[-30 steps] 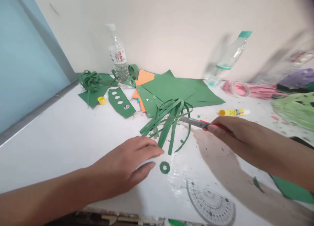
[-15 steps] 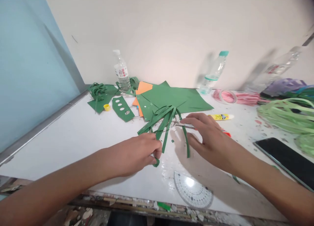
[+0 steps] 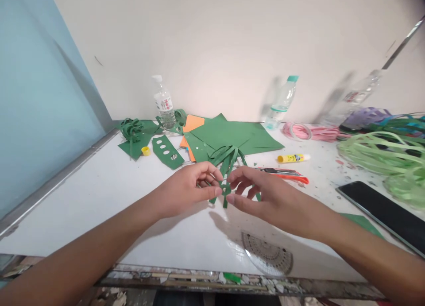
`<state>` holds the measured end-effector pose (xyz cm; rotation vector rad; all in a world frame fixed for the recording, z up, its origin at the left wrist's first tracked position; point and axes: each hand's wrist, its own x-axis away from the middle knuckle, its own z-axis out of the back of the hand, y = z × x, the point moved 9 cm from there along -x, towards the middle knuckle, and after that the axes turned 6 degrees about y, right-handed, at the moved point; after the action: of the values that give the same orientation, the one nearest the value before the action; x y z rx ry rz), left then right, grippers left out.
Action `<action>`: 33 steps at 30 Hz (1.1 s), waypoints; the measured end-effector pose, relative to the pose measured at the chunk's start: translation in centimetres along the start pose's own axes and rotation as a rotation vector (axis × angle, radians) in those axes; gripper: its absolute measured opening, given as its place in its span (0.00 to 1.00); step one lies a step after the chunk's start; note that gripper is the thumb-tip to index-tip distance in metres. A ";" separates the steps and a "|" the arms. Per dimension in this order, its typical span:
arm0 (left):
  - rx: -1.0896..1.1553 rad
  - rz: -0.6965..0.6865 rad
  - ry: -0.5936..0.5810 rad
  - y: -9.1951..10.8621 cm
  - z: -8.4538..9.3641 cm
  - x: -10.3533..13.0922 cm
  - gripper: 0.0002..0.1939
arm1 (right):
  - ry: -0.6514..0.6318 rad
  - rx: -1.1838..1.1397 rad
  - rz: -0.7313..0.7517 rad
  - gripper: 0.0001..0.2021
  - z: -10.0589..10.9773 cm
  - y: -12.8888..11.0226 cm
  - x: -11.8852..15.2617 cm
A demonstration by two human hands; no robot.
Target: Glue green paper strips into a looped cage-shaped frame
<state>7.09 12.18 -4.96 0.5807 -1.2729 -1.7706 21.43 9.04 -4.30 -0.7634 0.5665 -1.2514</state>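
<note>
A small curled piece of green paper (image 3: 226,190) with a hole in it is pinched between the thumb and fingers of my left hand (image 3: 199,184). My right hand (image 3: 262,191) is close on its other side, with thumb and forefinger apart at the piece's edge; whether they touch it I cannot tell. Behind both hands lies a bunch of green paper strips (image 3: 229,154), partly covered by my fingers. A cutting tool with a black slider and red-orange handle (image 3: 292,177) rests just beyond my right hand.
Green paper sheets (image 3: 239,135) lie at the back beside a punched green strip (image 3: 166,152) and a yellow cap (image 3: 145,151). A glue stick (image 3: 292,158), a phone (image 3: 381,213), light-green strips (image 3: 372,151) and a water bottle (image 3: 282,103) are to the right. A clear protractor (image 3: 268,253) is near the front edge.
My right hand has left the cutting tool and come toward my left hand. My left hand has lifted the small green paper piece and turned it up between both hands.
</note>
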 end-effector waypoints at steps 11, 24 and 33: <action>0.158 -0.041 -0.028 0.0 -1.5 -0.1 0.13 | -0.061 -0.481 -0.078 0.09 -0.6 1.2 -1.0; 0.287 0.060 -0.019 -3.5 -3.4 -0.8 0.12 | -0.132 -0.525 -0.198 0.07 -1.8 3.6 -0.9; 0.251 0.063 -0.019 -3.8 -3.5 -0.6 0.10 | -0.110 -0.496 -0.192 0.08 -2.3 3.9 -1.1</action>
<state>8.68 11.25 -9.79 0.6574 -1.5230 -1.5791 21.85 10.20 -8.80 -1.3189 0.7377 -1.2474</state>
